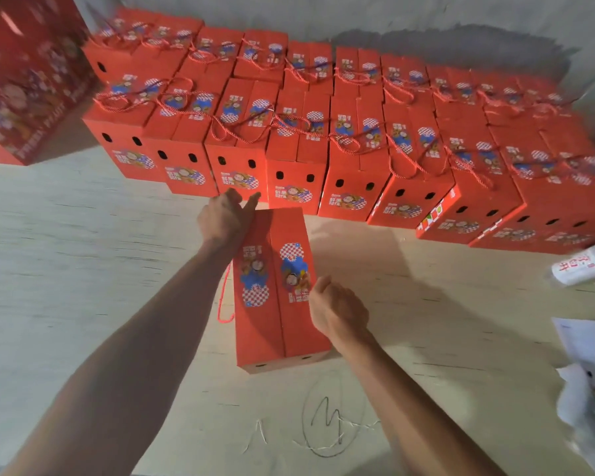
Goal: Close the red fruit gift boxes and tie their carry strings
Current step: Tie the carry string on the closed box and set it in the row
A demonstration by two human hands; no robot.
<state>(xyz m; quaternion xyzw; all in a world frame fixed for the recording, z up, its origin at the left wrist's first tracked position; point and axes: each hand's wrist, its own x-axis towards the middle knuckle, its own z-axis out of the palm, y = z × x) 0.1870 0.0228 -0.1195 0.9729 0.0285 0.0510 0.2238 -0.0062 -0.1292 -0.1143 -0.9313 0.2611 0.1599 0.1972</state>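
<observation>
Many red boxes [323,139] stand in rows at the back of the pale floor [83,269], strings tied on top. One red box [275,304] stands alone in front, flaps shut, its long side running away from the person. Its labels are too blurry to read. The left hand [225,214] rests on its far left corner, fingers loose. The right hand [337,310] is curled at its right edge. A red string [224,297] hangs down its left side.

left hand [225,214]: arm outstretched, fingers extended | right hand [337,309]: fingers curled in
</observation>
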